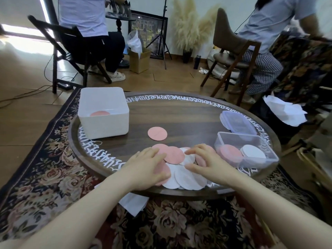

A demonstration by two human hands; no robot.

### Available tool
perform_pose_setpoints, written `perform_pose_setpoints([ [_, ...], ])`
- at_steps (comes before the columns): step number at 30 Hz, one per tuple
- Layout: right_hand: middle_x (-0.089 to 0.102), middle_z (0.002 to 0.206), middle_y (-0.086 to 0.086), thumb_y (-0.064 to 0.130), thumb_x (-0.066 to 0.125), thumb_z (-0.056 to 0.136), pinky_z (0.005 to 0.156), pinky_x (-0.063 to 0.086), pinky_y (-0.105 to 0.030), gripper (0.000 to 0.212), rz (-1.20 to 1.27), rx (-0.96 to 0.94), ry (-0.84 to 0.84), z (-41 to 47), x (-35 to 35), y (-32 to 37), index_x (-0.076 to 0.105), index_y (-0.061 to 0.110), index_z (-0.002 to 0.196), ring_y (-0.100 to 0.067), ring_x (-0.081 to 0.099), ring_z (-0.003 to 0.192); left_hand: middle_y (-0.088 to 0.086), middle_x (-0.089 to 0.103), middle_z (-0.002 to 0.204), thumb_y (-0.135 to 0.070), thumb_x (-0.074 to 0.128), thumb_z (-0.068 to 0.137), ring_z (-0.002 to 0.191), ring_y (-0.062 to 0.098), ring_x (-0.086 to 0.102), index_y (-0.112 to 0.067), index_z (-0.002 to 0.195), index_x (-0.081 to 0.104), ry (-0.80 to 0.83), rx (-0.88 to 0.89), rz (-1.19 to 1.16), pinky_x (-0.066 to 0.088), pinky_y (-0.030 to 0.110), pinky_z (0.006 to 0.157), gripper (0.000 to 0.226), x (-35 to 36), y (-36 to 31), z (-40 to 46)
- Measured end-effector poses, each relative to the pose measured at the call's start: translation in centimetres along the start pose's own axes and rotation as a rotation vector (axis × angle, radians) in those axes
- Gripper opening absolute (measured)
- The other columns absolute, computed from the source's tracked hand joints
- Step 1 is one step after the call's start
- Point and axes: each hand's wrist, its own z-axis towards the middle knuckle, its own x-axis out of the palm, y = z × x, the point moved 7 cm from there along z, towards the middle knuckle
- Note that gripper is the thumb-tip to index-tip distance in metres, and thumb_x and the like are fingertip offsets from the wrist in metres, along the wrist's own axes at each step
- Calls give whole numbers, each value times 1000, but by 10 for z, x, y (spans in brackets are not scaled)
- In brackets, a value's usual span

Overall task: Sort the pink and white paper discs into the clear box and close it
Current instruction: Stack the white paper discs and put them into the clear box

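Head view. Both of our hands rest on the heap of paper discs (pixel 181 169) at the near edge of the round tabletop (pixel 188 119). The left hand (pixel 149 168) lies flat with straight fingers pressing on pink discs; the right hand (pixel 206 160) arches over the heap, fingertips touching white discs, with nothing visibly pinched. To do this step well, we judge it best to fan the heap, slide discs of one colour into a neat stack, and lift that stack by its edge. The clear box (pixel 246 151) stands open just to the right of the right hand, already holding a pink stack and a white stack side by side. Its lid (pixel 237 123) lies just behind it. One stray pink disc (pixel 157 133) lies apart, beyond the heap; another sits in the white bin (pixel 103 112), far left.
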Motion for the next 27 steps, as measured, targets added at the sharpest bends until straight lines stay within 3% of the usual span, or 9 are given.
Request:
perform_pose_setpoints([
  [2,45,113,11,46,69,79,101,37,-32,36,-49,8,4,-15,-1,-1,59,31,111,-8,45,113,-5,5,159,-56,41,92,145,14,4,-31,149,17,-15,58,28,8,35,118,67,-1,-10,-5],
  [7,44,103,19,64,69,64,89,45,-30,52,-113,36,73,-35,10,-8,54,38,106,-5,48,101,-10,21,154,-56,42,92,140,10,14,-36,144,30,16,139,103,13,29,112,57,8,-25,-14],
  [16,51,100,16,50,65,78,84,44,-24,34,-189,-21,-19,-38,1,-10,61,32,106,-1,49,93,-14,25,152,-56,38,93,140,8,19,-38,141,36,-26,87,125,17,28,112,52,7,-19,-10],
  [18,59,92,11,45,56,81,79,48,-29,24,-199,-9,-42,-38,-6,-7,66,28,94,-7,55,85,-12,37,144,-64,26,86,135,10,29,-34,133,47,-69,88,132,23,27,107,60,5,-21,-8],
  [20,59,73,1,41,48,84,69,49,-37,27,-247,23,-99,-39,-13,-7,58,18,74,-17,53,70,-10,47,135,-68,15,76,129,11,38,-29,123,57,-139,100,96,30,28,101,74,0,-25,-7],
  [22,51,61,-5,37,47,89,61,44,-38,33,-280,87,-200,-40,-23,-9,46,13,66,-24,45,63,-12,48,135,-60,32,88,128,10,40,-30,125,57,-217,88,13,33,28,100,54,-7,-27,-7],
  [24,51,59,-2,30,50,90,60,44,-38,25,-157,142,-328,-42,-35,-15,51,16,69,-23,48,61,-17,51,131,-46,48,93,122,4,44,-33,125,57,-312,59,-134,35,23,97,35,-15,-28,-8],
  [27,59,56,-5,18,50,93,50,45,-29,25,309,251,-411,-44,-46,-26,55,18,69,-20,56,47,-19,63,105,-33,60,89,96,-3,56,-38,100,66,-434,-5,-506,42,18,83,14,-28,-28,-13],
])
